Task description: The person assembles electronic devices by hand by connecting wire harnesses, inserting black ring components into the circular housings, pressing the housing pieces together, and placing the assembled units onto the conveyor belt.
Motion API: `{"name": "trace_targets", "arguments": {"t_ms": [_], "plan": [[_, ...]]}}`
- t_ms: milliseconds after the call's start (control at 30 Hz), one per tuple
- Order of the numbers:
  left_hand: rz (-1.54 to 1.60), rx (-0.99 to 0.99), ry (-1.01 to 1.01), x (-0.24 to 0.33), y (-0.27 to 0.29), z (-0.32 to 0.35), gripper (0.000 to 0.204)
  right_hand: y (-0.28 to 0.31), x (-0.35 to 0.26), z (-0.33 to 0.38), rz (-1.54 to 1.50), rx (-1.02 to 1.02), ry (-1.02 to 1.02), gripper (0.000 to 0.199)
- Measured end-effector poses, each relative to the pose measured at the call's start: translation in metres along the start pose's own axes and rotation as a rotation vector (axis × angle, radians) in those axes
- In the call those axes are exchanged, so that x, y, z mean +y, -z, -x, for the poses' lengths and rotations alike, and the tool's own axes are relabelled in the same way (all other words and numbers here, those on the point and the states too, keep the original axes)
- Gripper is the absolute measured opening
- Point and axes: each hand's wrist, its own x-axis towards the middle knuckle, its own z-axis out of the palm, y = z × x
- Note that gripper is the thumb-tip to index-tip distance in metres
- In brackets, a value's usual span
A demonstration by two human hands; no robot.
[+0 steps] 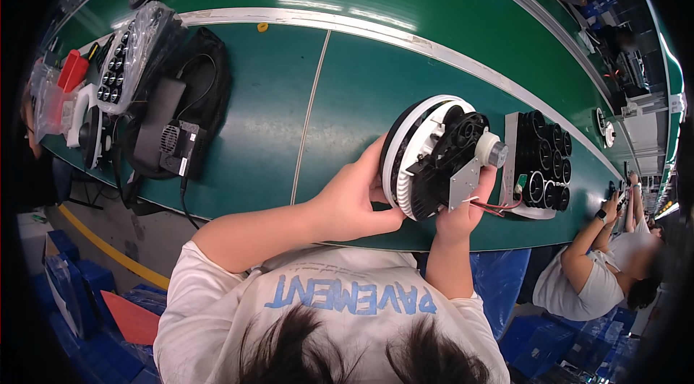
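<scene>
1. Green worktop point(361, 95) curves across a factory line, and a co-worker point(578, 275) sits at the far right edge.
2. Left side: a black power adapter with cable point(170, 135) and a bagged tray of round parts point(130, 59).
3. Beside the hands, a white tray of black round parts point(542, 164) lies flat.
4. Centre: a round black-and-white fan motor assembly point(434, 156), tilted on edge just above the worktop.
5. Left hand point(354, 203) has its grip closed round the white rim; right hand point(463, 214) pinches the metal plate by the red wires point(499, 207).
6. Looks like a fitting-and-checking step; steady support seems needed.
</scene>
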Motion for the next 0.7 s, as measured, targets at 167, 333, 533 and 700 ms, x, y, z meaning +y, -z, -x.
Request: {"name": "trace_targets", "arguments": {"t_ms": [167, 333, 533, 700], "plan": [[0.005, 0.004, 0.003, 0.002, -0.002, 0.0, 0.083, 0.005, 0.003, -0.003, 0.079, -0.031, 0.048, 0.074], [0.042, -0.024, -0.015, 0.0, -0.003, 0.001, 0.084, 0.002, -0.004, -0.006, 0.091, -0.005, 0.016, 0.08], [0.14, -0.103, 0.038, 0.004, 0.01, -0.005, 0.076, 0.03, -0.005, -0.014, 0.098, -0.132, -0.065, 0.073], [0.12, 0.008, 0.173, 0.019, 0.013, -0.011, 0.054, 0.04, -0.024, -0.05, 0.21, -0.654, 0.001, 0.06]]}}
